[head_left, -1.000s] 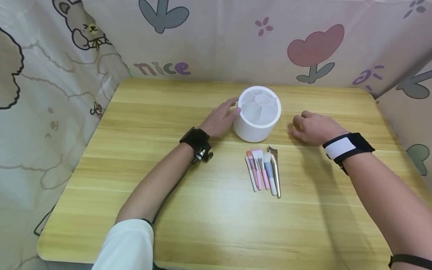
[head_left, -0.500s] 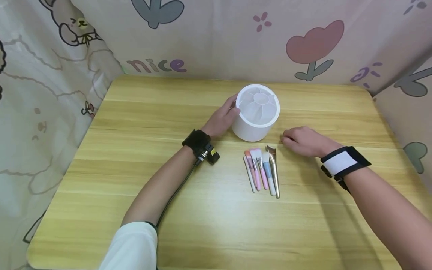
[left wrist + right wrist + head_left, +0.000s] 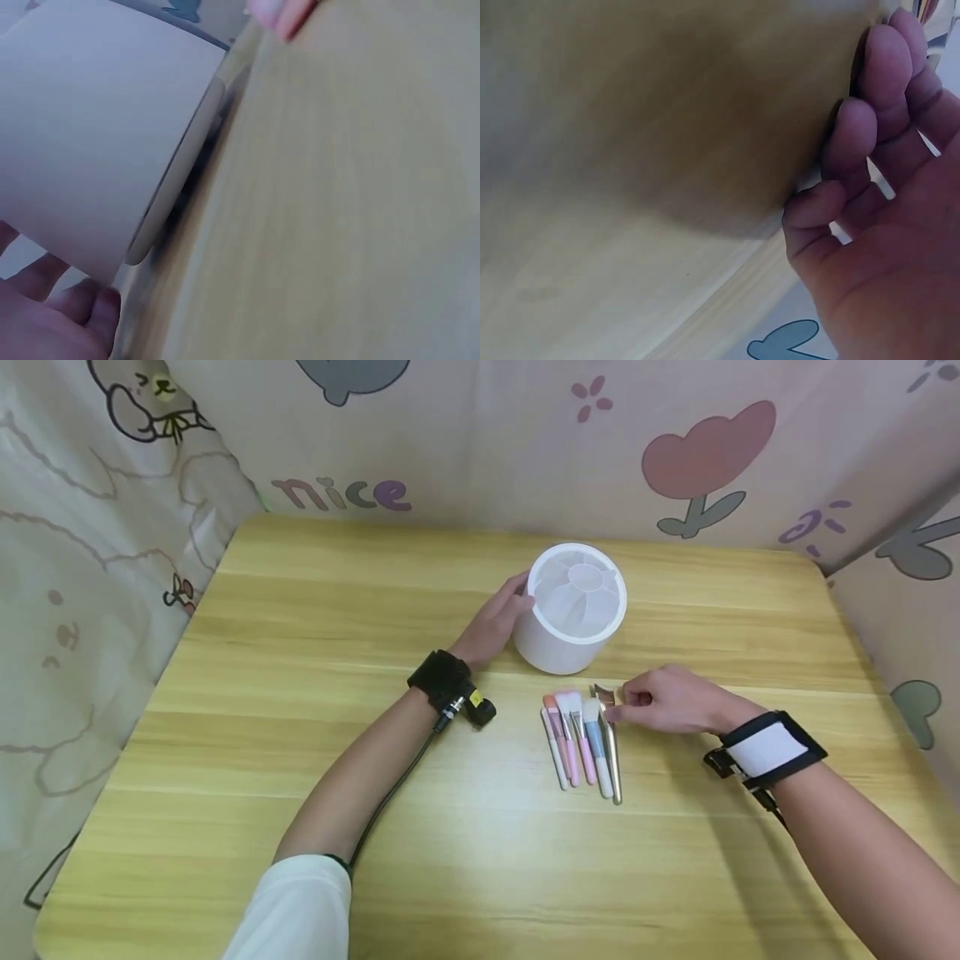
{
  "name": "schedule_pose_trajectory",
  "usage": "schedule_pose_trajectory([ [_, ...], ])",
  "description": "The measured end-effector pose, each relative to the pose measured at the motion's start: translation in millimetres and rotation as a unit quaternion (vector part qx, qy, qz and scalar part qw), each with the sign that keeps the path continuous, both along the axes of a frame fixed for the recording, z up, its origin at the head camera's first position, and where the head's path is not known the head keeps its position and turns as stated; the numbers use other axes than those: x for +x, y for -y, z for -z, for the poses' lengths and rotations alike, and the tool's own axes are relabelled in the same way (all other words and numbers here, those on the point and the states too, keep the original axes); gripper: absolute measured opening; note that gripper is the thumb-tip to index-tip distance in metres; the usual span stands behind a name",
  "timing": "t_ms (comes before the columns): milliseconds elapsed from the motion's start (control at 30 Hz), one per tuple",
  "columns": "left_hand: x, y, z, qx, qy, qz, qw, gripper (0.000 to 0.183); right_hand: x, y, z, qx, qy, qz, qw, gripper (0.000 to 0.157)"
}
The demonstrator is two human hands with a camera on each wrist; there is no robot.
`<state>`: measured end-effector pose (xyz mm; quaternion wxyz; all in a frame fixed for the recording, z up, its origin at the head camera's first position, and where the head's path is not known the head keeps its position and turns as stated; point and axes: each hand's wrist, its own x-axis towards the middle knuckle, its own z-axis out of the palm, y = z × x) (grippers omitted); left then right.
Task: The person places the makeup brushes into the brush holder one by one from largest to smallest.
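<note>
A white round organizer with divided compartments stands on the wooden table. My left hand holds its left side, thumb at the rim and other fingers partly hidden behind the wall; curled fingers show against it in the left wrist view. In front of the organizer lies a row of makeup brushes, among them a blue-and-white brush and pink brushes. At the row's right end, my right hand has its fingertips at the upper part of a gold brush. Whether they pinch it, I cannot tell.
The light wooden table reaches back to a printed curtain, which also hangs along the left side. Both wrists wear black straps; a cable runs along my left forearm.
My right hand has come left and toward me, from beside the organizer to the gold brush. My left hand stays at the organizer, its fingers now further round the side.
</note>
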<state>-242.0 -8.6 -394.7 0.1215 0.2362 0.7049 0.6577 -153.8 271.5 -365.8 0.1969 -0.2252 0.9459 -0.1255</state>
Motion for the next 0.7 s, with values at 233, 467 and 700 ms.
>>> schedule_pose_trajectory([
  [233, -2.0, -3, 4.5, 0.048, 0.020, 0.017, 0.9985, 0.061, 1.6, 6, 0.6, 0.012, 0.036, 0.028, 0.999, 0.057],
  [467, 6.4, 0, -13.9, 0.077, 0.024, 0.007, 0.9967, 0.061, 0.9, 8, -3.9, 0.013, 0.027, 0.021, 0.999, 0.054],
  [700, 12.1, 5, -17.9, 0.082, 0.036, 0.001, 0.9960, 0.059, 2.5, 6, 4.4, -0.004, 0.011, 0.044, 0.999, 0.051],
])
